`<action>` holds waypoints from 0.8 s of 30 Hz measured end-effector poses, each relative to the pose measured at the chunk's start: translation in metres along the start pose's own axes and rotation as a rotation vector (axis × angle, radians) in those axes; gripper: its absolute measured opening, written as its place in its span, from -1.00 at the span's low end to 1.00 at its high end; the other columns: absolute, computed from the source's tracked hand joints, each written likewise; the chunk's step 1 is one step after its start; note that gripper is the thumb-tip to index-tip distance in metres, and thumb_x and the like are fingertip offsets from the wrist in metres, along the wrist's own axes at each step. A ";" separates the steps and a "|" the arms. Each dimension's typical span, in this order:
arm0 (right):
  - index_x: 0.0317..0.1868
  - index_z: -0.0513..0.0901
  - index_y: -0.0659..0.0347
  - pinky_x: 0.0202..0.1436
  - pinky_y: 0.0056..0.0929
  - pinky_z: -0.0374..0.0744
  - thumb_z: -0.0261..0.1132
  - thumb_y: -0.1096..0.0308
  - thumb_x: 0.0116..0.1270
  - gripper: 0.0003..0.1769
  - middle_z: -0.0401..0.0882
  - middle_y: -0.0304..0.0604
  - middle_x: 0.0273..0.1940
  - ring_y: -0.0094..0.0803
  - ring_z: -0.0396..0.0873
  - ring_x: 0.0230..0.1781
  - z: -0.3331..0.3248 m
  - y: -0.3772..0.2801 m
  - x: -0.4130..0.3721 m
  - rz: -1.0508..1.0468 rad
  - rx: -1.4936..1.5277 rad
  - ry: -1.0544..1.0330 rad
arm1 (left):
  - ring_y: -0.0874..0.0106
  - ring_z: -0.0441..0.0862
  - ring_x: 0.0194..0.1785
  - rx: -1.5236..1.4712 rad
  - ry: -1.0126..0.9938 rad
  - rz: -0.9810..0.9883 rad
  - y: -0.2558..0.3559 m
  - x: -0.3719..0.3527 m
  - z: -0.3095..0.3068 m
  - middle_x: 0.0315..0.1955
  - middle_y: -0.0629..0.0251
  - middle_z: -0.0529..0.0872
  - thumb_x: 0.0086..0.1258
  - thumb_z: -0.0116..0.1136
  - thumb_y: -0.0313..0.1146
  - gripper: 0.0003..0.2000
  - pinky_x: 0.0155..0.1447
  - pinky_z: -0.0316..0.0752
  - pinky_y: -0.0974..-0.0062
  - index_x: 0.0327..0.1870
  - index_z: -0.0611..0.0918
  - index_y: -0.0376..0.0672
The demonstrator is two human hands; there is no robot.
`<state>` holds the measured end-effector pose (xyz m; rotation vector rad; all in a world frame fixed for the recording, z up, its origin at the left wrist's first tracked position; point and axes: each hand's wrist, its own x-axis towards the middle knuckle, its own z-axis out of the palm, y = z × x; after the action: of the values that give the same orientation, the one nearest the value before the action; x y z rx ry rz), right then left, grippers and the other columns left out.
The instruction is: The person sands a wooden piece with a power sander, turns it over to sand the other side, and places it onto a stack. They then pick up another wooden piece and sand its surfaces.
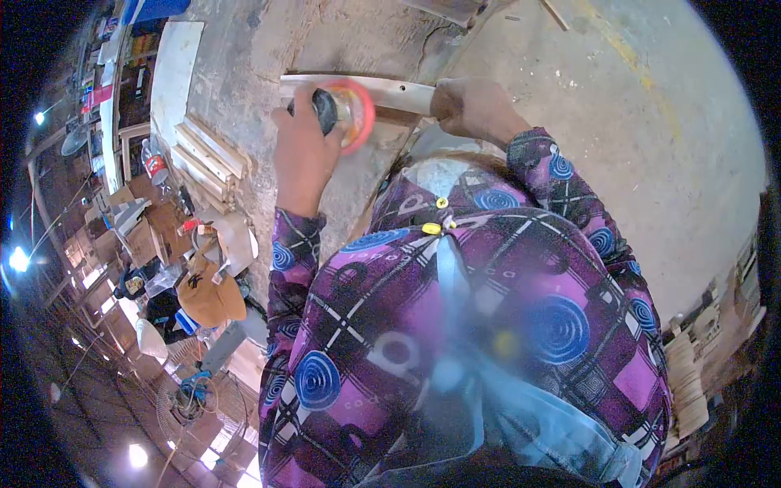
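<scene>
My left hand (307, 150) is closed around the black grip of a round tool with a red-orange disc (358, 114), whose face is smeared by motion. The disc overlaps a pale wooden strip (399, 88) with a small dark hole near its middle. At the strip's right end, my right hand (472, 110) has its fingers wrapped round the wood. Part of the strip's left half is hidden behind the tool and my left hand.
Beneath the strip lies a worn board surface (244, 49). Several wooden pieces (207, 163) are stacked on the left, near a bottle with a red label (154, 167). Cardboard boxes (154, 232) and a fan (187, 394) stand farther left. Concrete floor (634, 163) extends to the right.
</scene>
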<state>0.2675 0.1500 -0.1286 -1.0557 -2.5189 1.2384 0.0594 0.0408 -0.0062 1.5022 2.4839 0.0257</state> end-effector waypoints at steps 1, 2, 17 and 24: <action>-0.15 0.67 0.05 -0.11 -0.17 0.61 0.43 0.26 -0.02 -0.65 0.70 -0.05 -0.31 -0.03 0.67 -0.24 0.000 0.000 0.001 0.011 -0.015 -0.018 | -0.21 0.61 -0.04 0.011 -0.018 -0.047 0.000 0.001 -0.002 0.01 -0.22 0.44 0.20 0.40 -0.29 -0.33 0.02 0.56 0.04 0.34 0.35 0.04; -0.15 0.67 0.05 -0.11 -0.17 0.61 0.43 0.26 -0.02 -0.65 0.70 -0.05 -0.31 -0.03 0.67 -0.24 0.000 0.000 0.001 0.009 -0.013 -0.014 | -0.21 0.61 -0.04 0.013 -0.016 -0.045 0.001 0.000 -0.002 0.01 -0.22 0.44 0.20 0.40 -0.29 -0.33 0.02 0.56 0.04 0.34 0.35 0.04; -0.17 0.65 0.10 -0.12 -0.13 0.61 0.46 0.26 -0.03 -0.64 0.69 0.00 -0.27 0.03 0.67 -0.22 -0.002 -0.001 -0.001 -0.033 0.038 0.003 | -0.23 0.60 -0.08 0.000 -0.045 0.032 -0.005 0.001 0.001 0.00 -0.25 0.43 0.18 0.39 -0.30 -0.34 -0.03 0.58 0.04 0.32 0.34 0.00; -0.19 0.66 0.10 -0.14 -0.13 0.61 0.45 0.28 -0.04 -0.65 0.69 -0.02 -0.29 0.01 0.67 -0.24 -0.001 0.000 0.000 0.007 0.007 -0.018 | -0.25 0.60 -0.05 0.022 -0.033 -0.021 0.000 0.000 -0.005 0.01 -0.26 0.43 0.20 0.38 -0.31 -0.34 0.00 0.57 0.03 0.33 0.33 0.01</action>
<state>0.2676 0.1505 -0.1281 -1.0570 -2.5244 1.2627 0.0581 0.0414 -0.0009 1.4735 2.4814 -0.0291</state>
